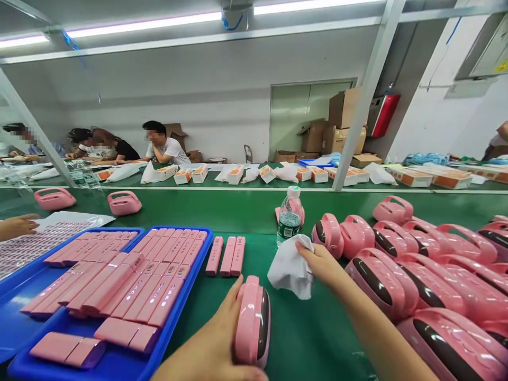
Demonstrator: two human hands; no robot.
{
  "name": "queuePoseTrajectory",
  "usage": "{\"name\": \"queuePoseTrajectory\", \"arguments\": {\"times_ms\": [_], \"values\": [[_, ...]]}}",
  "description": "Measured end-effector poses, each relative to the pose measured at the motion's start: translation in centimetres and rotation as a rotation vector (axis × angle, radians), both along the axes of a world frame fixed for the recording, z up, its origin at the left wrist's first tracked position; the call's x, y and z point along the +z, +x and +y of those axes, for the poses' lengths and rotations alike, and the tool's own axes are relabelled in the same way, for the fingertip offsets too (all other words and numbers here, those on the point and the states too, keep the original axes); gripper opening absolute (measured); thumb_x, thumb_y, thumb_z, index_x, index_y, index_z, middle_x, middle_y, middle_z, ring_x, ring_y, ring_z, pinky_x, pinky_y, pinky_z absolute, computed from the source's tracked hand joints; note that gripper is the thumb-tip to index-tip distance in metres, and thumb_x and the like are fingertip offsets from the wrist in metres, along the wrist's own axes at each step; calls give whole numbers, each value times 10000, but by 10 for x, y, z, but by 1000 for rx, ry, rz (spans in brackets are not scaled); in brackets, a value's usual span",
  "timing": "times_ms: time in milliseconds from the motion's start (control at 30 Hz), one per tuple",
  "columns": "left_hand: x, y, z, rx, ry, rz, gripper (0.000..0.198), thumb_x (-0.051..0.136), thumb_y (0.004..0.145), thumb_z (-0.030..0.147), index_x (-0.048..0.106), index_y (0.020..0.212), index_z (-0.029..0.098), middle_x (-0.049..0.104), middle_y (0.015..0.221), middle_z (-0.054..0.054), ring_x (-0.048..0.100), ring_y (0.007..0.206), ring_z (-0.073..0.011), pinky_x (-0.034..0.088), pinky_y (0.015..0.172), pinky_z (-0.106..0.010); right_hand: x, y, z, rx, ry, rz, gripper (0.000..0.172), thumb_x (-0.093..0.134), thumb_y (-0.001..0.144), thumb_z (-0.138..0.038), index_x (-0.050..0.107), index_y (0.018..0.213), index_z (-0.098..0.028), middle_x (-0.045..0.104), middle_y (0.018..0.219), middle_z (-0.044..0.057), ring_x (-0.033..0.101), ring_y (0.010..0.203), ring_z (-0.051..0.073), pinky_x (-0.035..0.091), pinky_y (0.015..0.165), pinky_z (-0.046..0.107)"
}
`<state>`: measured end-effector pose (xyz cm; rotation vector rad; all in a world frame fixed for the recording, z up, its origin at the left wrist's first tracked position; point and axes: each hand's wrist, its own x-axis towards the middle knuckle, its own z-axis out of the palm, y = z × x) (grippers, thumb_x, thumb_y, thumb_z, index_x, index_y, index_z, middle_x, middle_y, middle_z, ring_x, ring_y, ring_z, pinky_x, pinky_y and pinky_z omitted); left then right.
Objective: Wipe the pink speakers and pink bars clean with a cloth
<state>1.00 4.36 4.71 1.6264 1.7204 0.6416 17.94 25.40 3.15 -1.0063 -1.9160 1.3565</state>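
My left hand (212, 336) is wrapped around a pink plastic housing with a handle and a dark window (253, 323), standing upright on the green table. A crumpled white cloth (291, 267) hangs from my right hand (315, 259), pinched between the fingers just in front of a water bottle (289, 219). Several slim pink bars with small markings (228, 256) lie a little beyond the left hand. Left of it, a blue tray (159, 344) carries many similar bars in rows.
Many pink housings (384, 286) crowd the right side. Two more pink housings (124, 202) stand at the back left. A co-worker's hand (18, 227) reaches over a printed sheet (59, 233) at the left edge. White-orange boxes (235, 174) line the far bench, where people sit.
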Motion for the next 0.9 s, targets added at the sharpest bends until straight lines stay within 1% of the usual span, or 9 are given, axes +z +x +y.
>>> {"name": "queuePoseTrajectory", "arguments": {"times_ms": [33,100,233,367,500,567,667,800,900], "values": [[-8,5,4,24,71,21,1070,742,573,362,131,1429,166,75,1514,-113,133,1364,-310,124,1115,-441,-8,-3,-5,18,-33,46,430,425,860,-538,537,711,-151,536,607,-32,527,549,109,412,552,255],[-18,12,18,88,250,-2,849,651,672,316,248,1402,158,198,1490,-114,217,1344,-295,177,1107,-430,-22,-10,-16,70,-80,130,478,411,849,-579,580,798,-135,599,644,-3,579,581,128,455,580,279],[-16,14,54,237,464,-312,532,546,789,282,447,1287,123,478,1330,-128,417,1236,-260,293,1062,-391,-36,-21,-37,153,-61,266,597,370,825,-645,618,983,-125,693,852,86,654,793,223,512,722,357],[-14,13,72,215,449,-663,475,495,841,363,509,1248,120,532,1286,-124,455,1210,-279,348,1030,-406,-39,-21,-49,191,61,336,556,342,879,-566,524,1222,-169,586,1215,87,472,1198,238,363,1011,403],[-25,15,67,255,453,-806,467,520,837,380,535,1232,131,515,1308,-111,434,1230,-285,335,1046,-404,-40,-20,-72,245,225,330,465,361,915,-426,409,1336,-237,394,1404,40,292,1322,219,177,1107,438],[-29,15,62,315,459,-830,481,545,823,395,541,1225,132,499,1324,-99,406,1252,-278,315,1063,-388,-41,-22,-85,328,414,294,506,421,898,-342,318,1385,-254,289,1459,13,191,1357,224,93,1126,440],[-30,13,54,373,457,-832,495,559,815,405,531,1236,145,513,1312,-89,414,1246,-277,322,1060,-380,-44,-23,-95,419,651,222,552,376,908,-259,187,1427,-254,203,1490,10,149,1367,230,100,1123,457],[-26,12,49,364,463,-866,455,543,828,399,567,1201,141,552,1267,-106,456,1208,-303,369,1026,-412,-48,-22,-91,240,412,189,501,333,936,-298,200,1419,-283,256,1474,9,211,1351,216,216,1105,426],[-25,12,48,380,482,-878,444,549,823,411,574,1195,171,551,1273,-82,437,1226,-294,357,1041,-398,-46,-20,-90,341,585,184,527,338,929,-320,180,1428,-257,215,1488,19,164,1362,249,179,1114,450]]}}
